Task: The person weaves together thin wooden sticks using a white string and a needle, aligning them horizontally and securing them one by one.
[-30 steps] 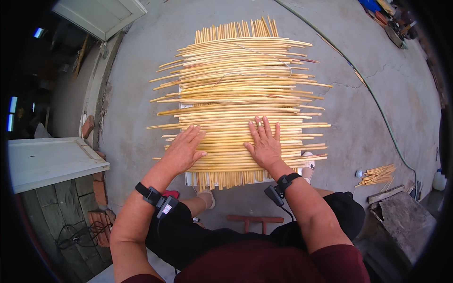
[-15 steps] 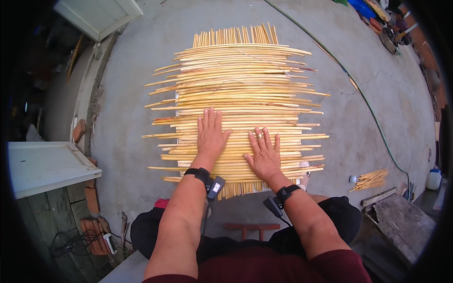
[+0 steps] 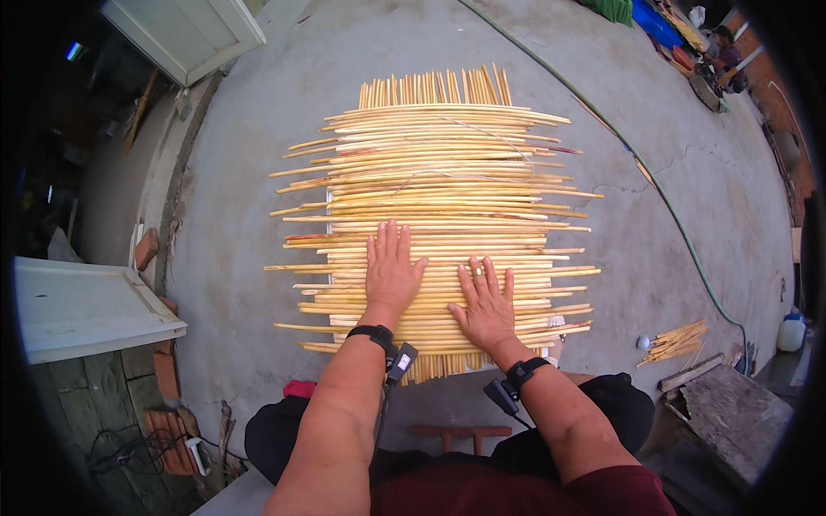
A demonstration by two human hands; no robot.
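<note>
A broad layer of pale yellow peeled stalks lies crosswise in front of me, their uneven ends sticking out on both sides. Beneath it runs another layer of stalks set lengthwise, whose tips show at the far edge and near edge. My left hand rests flat on the crosswise stalks, fingers spread and pointing away. To its right and slightly nearer, my right hand also lies flat with fingers apart, a ring on one finger. A thin wire or cord curves loosely over the far stalks. Neither hand grasps anything.
A green hose curves across the concrete floor at right. A small bundle of short stalks lies at the near right, by a worn board. White door panels stand at left. Another person is at the far right.
The whole scene sits a little lower in the picture. Both hands stay flat on about the same stalks.
</note>
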